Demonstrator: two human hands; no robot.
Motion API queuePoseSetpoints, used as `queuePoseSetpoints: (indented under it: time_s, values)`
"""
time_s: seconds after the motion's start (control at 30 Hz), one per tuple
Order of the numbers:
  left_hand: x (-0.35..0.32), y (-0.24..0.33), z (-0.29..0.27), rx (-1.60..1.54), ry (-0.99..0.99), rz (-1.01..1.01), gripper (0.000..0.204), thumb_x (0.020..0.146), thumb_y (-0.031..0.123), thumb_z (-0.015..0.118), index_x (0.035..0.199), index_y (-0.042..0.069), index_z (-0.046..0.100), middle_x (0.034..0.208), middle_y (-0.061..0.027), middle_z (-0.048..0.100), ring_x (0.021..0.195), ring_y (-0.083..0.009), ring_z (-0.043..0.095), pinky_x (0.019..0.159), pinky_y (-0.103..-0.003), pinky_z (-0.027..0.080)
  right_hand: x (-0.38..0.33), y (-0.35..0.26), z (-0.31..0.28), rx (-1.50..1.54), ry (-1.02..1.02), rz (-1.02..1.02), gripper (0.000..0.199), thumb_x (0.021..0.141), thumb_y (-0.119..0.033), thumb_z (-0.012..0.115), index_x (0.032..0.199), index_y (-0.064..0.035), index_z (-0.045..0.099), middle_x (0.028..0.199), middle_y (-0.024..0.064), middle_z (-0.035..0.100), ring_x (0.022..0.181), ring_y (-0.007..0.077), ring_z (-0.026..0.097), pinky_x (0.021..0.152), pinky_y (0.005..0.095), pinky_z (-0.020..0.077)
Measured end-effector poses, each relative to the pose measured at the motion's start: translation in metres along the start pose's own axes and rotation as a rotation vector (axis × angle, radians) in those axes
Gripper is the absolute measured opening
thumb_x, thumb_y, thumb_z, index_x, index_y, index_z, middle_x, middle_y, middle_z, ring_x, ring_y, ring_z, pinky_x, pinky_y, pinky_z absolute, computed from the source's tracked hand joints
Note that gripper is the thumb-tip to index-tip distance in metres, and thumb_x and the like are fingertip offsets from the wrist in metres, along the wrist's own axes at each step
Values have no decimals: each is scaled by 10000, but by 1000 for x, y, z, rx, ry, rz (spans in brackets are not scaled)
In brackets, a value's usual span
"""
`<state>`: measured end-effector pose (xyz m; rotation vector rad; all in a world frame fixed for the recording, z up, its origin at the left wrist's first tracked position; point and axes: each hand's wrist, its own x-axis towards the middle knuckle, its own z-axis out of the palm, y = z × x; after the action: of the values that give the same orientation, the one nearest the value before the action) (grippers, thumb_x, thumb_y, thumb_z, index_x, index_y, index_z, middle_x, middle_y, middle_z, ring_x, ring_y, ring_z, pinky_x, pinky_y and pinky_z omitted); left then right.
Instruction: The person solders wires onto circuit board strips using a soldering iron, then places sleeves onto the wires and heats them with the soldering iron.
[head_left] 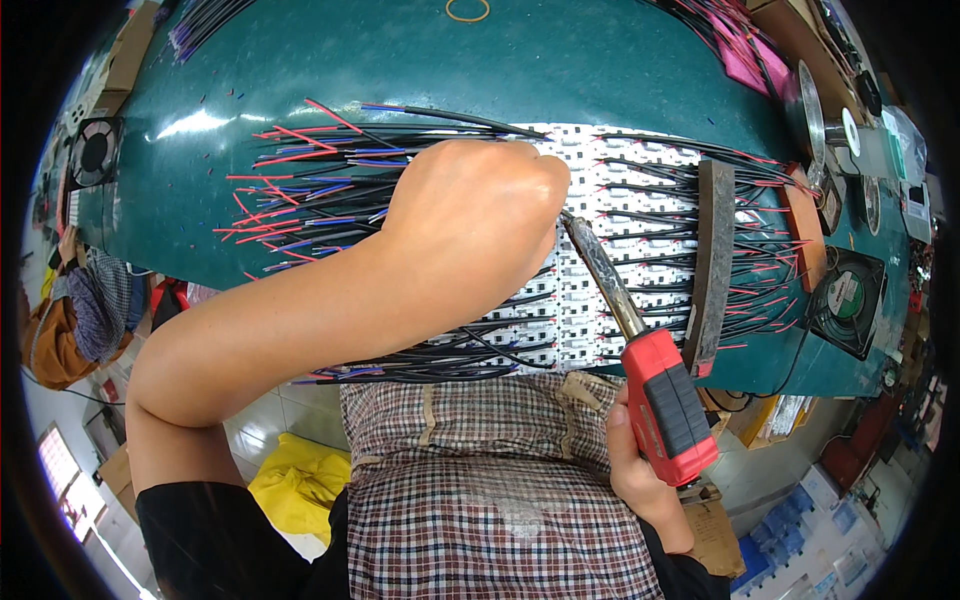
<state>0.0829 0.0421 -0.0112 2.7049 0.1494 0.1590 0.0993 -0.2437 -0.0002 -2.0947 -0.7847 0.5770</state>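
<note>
Gripping the iron in our right hand, we angle it up-left toward our fisted left hand on the wires.

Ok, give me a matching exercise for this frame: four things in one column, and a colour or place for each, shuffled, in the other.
Things:
1. soldering iron
2. left hand
3. rubber band
4. fan

Places or colours:
A. lying at the far edge of the green table
B. red and black handle, gripped by the right hand
C. at the table's right end
D. resting on the rows of white parts and black wires

Pairs: 1-B, 2-D, 3-A, 4-C
</note>
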Motion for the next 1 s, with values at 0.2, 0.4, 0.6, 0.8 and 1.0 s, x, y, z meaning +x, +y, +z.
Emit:
queuePoseSetpoints:
  time_s: [0.2,0.4,0.6,0.8,1.0]
  values:
    - [0,1,-1,3,-4,-6,114,780,98,720,768,25,634,752,-125,660,689,-337,664,619,-437,531,0,-3,-3,7,-22,18,187,801,-29,719,973,24,669,915,164,647,728,300,665,651,364,543]
    - [2,0,2,-12,-15,-11,105,767,93,716,766,24,637,759,-130,668,695,-341,666,625,-439,534,-17,0,-6,31,11,171,188,842,-58,709,999,34,665,932,174,653,749,310,665,676,367,545]
    - [5,-3,-7,-28,-39,-31,92,769,103,726,771,34,666,778,-123,688,732,-329,687,656,-432,545,-14,-1,-7,44,-2,123,183,847,-66,707,994,32,661,924,170,652,753,314,663,686,368,539]
    - [11,-9,-10,-78,-103,-46,94,768,115,737,768,37,684,783,-124,705,758,-327,698,682,-433,548,-8,-2,-4,43,-34,127,164,844,-50,703,982,30,664,916,165,651,748,307,659,678,367,531]
    - [14,-6,-10,-49,-158,-57,95,764,116,737,770,35,686,777,-128,705,762,-333,697,686,-439,545,-8,2,-1,103,-28,156,145,844,-44,700,964,29,666,881,149,644,720,289,646,647,361,517]
